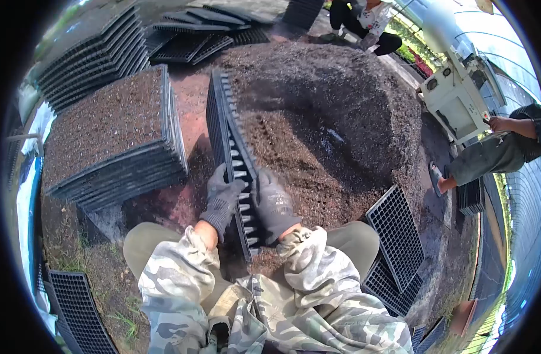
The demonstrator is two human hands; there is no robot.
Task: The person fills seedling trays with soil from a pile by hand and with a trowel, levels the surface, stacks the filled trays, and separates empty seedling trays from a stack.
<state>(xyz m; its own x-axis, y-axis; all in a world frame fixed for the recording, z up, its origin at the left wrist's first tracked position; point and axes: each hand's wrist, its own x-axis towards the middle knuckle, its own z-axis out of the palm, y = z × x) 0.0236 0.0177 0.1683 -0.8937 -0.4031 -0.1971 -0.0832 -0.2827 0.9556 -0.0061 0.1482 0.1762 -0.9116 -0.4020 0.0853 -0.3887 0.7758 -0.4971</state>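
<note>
Against upright trays (218, 124), two opposed hands (223, 193) (273, 203)

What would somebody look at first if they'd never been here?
Probably the big dark soil heap, ahead and right of centre. Then the gloved hands, left hand and right hand, holding a black tray on edge in the middle. A tall, soil-topped tray stack stands out too, on the left.

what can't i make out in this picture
All in the head view:
- Held trays: turned nearly edge-on, so their exact count and cell contents can't be told.
- Soil-topped stack: the upper trays hide the cells of those beneath.
- Pale machine: its lettering is too small to read.
- Person at right: cut off by the lens edge.
- Lower-left tray: cut off by the bottom edge.
</note>
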